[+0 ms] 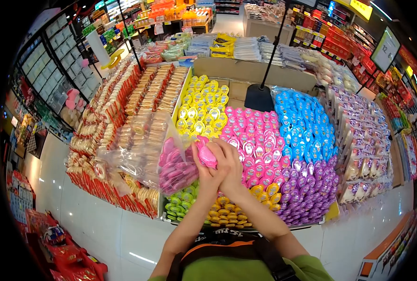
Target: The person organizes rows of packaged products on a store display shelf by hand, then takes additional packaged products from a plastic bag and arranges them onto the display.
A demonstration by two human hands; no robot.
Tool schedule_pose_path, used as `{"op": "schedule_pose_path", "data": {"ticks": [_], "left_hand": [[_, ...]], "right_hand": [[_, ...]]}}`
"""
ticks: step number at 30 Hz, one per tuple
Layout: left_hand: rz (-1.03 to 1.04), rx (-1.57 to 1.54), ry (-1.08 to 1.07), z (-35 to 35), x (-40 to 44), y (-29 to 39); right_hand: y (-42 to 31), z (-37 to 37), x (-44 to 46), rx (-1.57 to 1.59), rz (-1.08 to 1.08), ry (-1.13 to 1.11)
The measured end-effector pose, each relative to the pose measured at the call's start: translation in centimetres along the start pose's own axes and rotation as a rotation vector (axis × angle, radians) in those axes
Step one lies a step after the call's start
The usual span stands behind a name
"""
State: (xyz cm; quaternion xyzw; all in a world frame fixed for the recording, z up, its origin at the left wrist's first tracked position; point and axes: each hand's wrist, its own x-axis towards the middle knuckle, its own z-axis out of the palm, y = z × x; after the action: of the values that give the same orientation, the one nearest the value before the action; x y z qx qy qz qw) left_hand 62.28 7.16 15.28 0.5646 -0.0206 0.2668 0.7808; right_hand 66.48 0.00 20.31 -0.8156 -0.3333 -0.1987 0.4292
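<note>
Both my hands meet over the middle of the display. Between them is a pink packet [207,155], gripped by my left hand [205,169] and by my right hand [227,164], whose fingers curl over its right side. Just left of them, a clear plastic bag [178,166] full of pink packets lies over the display. Rows of pink packets [253,122] spread to the right of my hands. Yellow packets [203,105] lie beyond them, with green packets [182,203] and orange packets [227,213] nearer to me.
Blue packets [304,124] and purple packets [307,192] fill the right part. A black stand base [259,98] holds an upright pole. Red-edged biscuit packs [110,117] lie at left, white-and-purple bags [363,136] at right. A cardboard divider [236,67] stands behind.
</note>
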Motion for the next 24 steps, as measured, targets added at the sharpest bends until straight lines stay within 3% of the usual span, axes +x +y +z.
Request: {"op": "schedule_pose_path", "data": {"ticks": [3,6,10,13,16,19,22,24], "left_hand": [[-0.182,-0.652,-0.005,0.9,-0.8,-1.5],[-0.51,-0.423,0.308,3.4,1.0,1.1],[-0.586,-0.523,0.322,2.4,1.1,-1.3],[-0.396,-0.545,0.153,2.8,1.9,0.0],[-0.452,-0.464,0.099,2.1,2.1,-0.5],[-0.474,-0.628,0.12,0.6,1.7,-2.6],[-0.5,-0.796,0.132,0.0,1.5,-3.7],[-0.424,-0.674,0.134,0.8,0.8,-2.4]], "right_hand": [[0.7,-0.7,-1.2,-0.023,0.041,-0.039],[1.2,-1.3,-1.9,-0.02,-0.007,-0.093],[2.1,-1.4,-1.8,0.042,-0.006,-0.101],[2.6,-1.1,-2.1,0.079,-0.003,-0.102],[2.9,-0.7,-2.0,-0.012,-0.037,-0.108],[3.9,1.0,-2.3,-0.001,-0.031,-0.103],[3.9,1.5,-2.2,0.064,0.125,-0.109],[3.9,1.8,-2.1,0.16,0.248,-0.098]]}}
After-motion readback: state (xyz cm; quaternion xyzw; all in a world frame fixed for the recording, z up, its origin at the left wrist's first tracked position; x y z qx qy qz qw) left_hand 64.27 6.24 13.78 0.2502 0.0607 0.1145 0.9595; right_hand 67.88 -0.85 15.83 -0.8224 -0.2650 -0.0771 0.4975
